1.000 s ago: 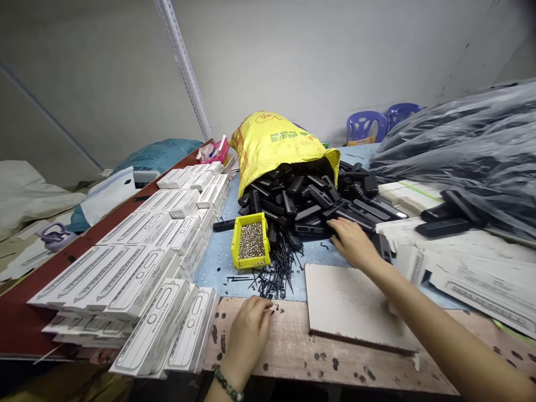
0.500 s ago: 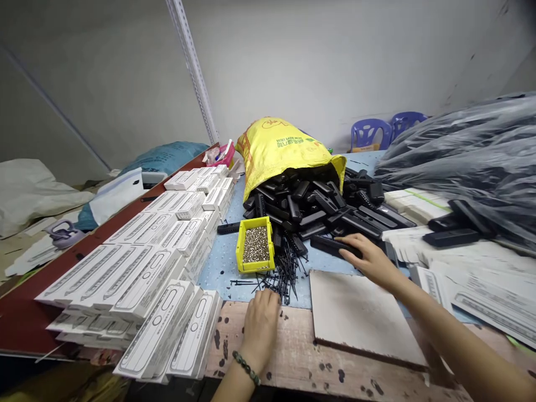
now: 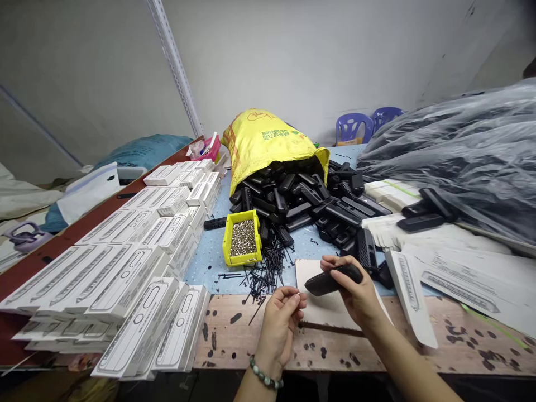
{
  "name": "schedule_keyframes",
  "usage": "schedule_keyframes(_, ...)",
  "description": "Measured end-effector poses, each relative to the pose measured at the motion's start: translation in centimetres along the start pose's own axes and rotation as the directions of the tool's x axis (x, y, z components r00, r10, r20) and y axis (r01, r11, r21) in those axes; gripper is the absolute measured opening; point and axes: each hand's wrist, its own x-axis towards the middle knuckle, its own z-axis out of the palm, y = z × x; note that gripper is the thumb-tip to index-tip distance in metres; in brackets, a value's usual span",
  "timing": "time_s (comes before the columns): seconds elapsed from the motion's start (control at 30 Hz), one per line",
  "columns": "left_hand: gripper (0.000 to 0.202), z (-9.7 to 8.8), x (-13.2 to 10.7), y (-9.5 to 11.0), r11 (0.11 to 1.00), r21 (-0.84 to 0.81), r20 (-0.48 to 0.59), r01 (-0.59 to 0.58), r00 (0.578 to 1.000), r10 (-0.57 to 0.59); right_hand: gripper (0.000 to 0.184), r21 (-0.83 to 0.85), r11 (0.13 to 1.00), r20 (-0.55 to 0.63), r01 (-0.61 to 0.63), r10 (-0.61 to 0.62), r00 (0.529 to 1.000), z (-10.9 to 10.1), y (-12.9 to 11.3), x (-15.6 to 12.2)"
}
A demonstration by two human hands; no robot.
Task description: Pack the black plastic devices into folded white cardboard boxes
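My right hand (image 3: 355,290) grips a long black plastic piece (image 3: 329,280) with a rounded end, tilted in the air above a pale square board (image 3: 330,312). My left hand (image 3: 282,318), a beaded bracelet at its wrist, pinches thumb and forefinger together close to the piece's left end. Whatever sits in that pinch is too small to make out. Thin black pins or sticks (image 3: 268,268) lie scattered just beyond the left hand. Behind them stands a yellow bin (image 3: 226,245) of small shiny metal parts (image 3: 243,237).
A yellow sack (image 3: 268,139) spills a heap of similar black pieces (image 3: 301,206) across the blue table surface. White printed boxes (image 3: 125,279) are stacked at left. Flat cartons (image 3: 469,279) spread at right, before a large plastic-wrapped bundle (image 3: 452,139). Purple chairs (image 3: 352,125) stand behind.
My right hand has lifted a black piece from the heap's edge and brought it nearer, over the board. My left hand has risen from the pins into a pinch beside it. The view has shifted slightly.
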Motion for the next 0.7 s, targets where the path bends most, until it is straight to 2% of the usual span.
schedule_keyframes(0.07,0.037,0.1,-0.2,0.1,0.995,-0.100,-0.006,0.030,1.000,-0.031,0.033,0.279,0.960,-0.102,-0.027,0.058,0.993,1.1,-0.1,-0.7)
schedule_keyframes(0.17,0.039,0.1,-0.2,0.1,0.970,-0.240,-0.018,0.045,0.999,-0.051,0.030,0.428,0.904,-0.199,-0.006,0.101,0.975,2.4,-0.8,-1.5)
schedule_keyframes(0.37,0.046,0.1,0.0,-0.4,0.961,-0.275,-0.081,-0.015,0.997,-0.008,0.023,0.486,0.874,-0.229,-0.014,0.142,0.963,3.9,-1.4,-2.1)
schedule_keyframes(0.57,0.042,0.1,-0.1,-0.6,0.977,-0.188,-0.115,-0.100,0.990,0.079,0.027,0.487,0.873,-0.234,-0.024,0.157,0.960,4.3,-1.5,-2.4)
schedule_keyframes(0.7,0.042,0.2,0.0,-0.9,0.989,-0.139,-0.078,-0.057,0.996,0.047,0.027,0.417,0.908,-0.171,-0.035,0.116,0.978,4.1,-1.5,-2.1)
